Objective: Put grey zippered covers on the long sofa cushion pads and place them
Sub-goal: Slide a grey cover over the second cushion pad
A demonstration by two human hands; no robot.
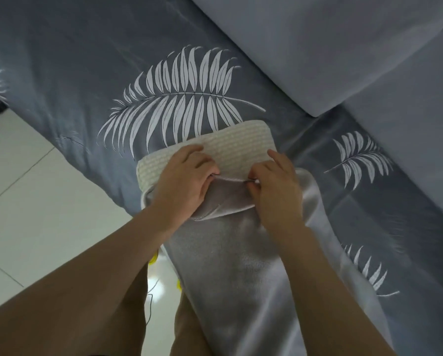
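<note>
A long cushion pad [230, 147] with a cream waffle texture lies on the sofa seat, its far end bare. A shiny grey zippered cover [243, 258] wraps the rest of it down toward me. My left hand [187, 178] pinches the cover's bunched open edge on the left. My right hand [274, 183] grips the same edge on the right, where a dark zipper line shows between my fingers. Both hands rest on top of the pad.
The sofa seat [86, 73] wears a dark grey cover printed with white fern leaves. Two plain pale grey cushions [330, 47] lie at the back right. White tiled floor [30, 188] is on the left, and my legs stand at the sofa's edge below.
</note>
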